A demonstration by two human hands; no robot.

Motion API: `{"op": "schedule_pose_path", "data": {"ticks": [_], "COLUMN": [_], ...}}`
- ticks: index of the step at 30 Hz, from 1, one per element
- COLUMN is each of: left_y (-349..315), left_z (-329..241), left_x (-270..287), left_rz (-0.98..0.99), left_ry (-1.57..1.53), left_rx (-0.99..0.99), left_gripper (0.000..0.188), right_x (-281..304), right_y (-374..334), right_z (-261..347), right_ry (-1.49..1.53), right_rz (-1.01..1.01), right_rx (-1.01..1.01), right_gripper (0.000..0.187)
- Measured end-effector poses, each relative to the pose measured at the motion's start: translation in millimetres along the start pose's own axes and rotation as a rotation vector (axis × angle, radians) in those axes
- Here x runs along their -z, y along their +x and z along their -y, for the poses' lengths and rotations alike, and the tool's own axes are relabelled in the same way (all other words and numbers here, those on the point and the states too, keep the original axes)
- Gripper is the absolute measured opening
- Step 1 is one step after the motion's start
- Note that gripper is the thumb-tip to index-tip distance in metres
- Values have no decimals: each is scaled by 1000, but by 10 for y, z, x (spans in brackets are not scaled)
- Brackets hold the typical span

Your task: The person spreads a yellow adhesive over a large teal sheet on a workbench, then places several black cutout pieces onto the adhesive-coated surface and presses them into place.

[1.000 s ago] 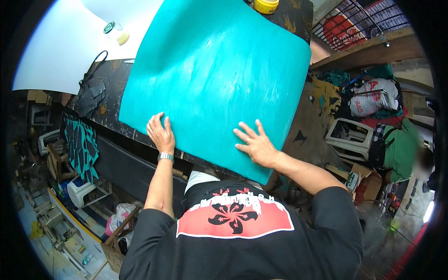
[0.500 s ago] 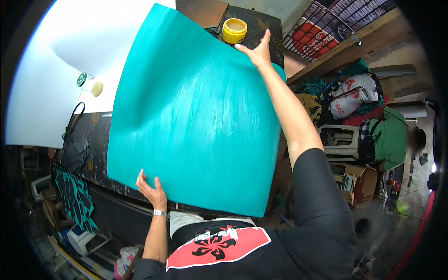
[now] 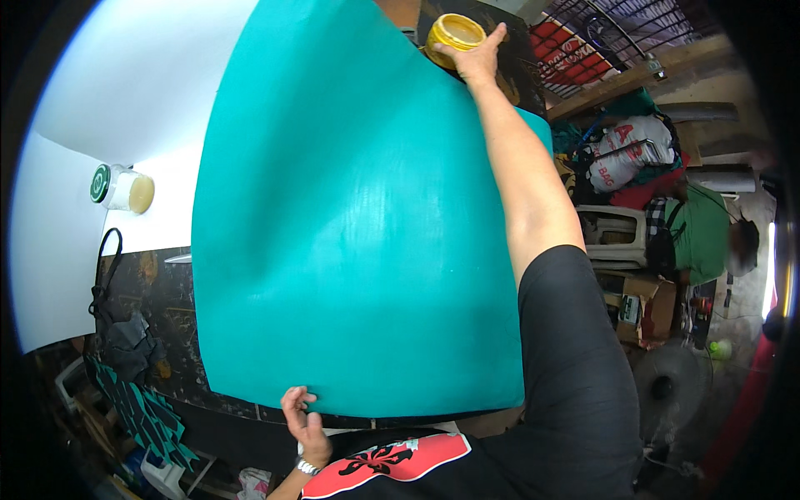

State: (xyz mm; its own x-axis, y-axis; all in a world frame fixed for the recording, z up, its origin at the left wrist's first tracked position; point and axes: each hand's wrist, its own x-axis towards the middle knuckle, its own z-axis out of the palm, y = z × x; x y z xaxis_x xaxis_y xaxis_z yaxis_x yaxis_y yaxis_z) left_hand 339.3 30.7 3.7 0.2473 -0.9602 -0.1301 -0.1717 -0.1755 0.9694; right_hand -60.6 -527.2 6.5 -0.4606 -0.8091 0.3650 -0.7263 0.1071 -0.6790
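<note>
A large teal sheet [image 3: 358,250] lies across the dark work table, faint shiny streaks on its surface. My right arm reaches over its right side. There my right hand [image 3: 477,60] is at the near right side of an open yellow tub [image 3: 457,35], its thumb overlapping the tub's front and its fingers spread along the right side. No firm grip shows. The tub's contents look pale tan. Close to the sheet's near edge, my left hand [image 3: 303,418] is raised with loosely bent fingers and nothing visible in it.
White sheeting [image 3: 125,92] covers the table's left, bearing a green-lidded clear jar [image 3: 122,188]. Grey scraps [image 3: 132,342] and a black cord [image 3: 102,275] lie on the dark table [image 3: 171,321]. Cut teal pieces [image 3: 146,417] hang lower left. Right, a person in green [image 3: 700,229] is beside a plastic chair [image 3: 612,233].
My right hand has reached forward to the yellow tub. My left hand's fingers have bent more, near the sheet's front edge. The view has shifted and come closer to the table.
</note>
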Motion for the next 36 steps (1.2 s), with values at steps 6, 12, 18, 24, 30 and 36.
{"op": "schedule_pose_path", "data": {"ticks": [6,12,18,24,30,36], "left_y": [342,905,1508,1622,1452,1241], "left_z": [-386,-446,-459,-270,69,363], "left_x": [765,1186,1147,1302,1878,2267], "left_rz": [75,-119,56,213,24,-20], "left_ry": [-48,93,228,50,53,191], "left_rx": [62,-159,-379,-512,-520,-529], "left_gripper": [21,18,67,120,108,104], "right_x": [57,994,1374,799,384,437], "right_y": [117,-524,-2584,-4300,-4981,-5310], "right_z": [-149,304,1565,2663,2973,3027], "right_ry": [175,519,683,749,732,438], "right_rz": [-216,-168,399,877,1043,825], "right_rx": [42,305,104,371,513,740], "right_gripper": [126,108,116,129,134,133]}}
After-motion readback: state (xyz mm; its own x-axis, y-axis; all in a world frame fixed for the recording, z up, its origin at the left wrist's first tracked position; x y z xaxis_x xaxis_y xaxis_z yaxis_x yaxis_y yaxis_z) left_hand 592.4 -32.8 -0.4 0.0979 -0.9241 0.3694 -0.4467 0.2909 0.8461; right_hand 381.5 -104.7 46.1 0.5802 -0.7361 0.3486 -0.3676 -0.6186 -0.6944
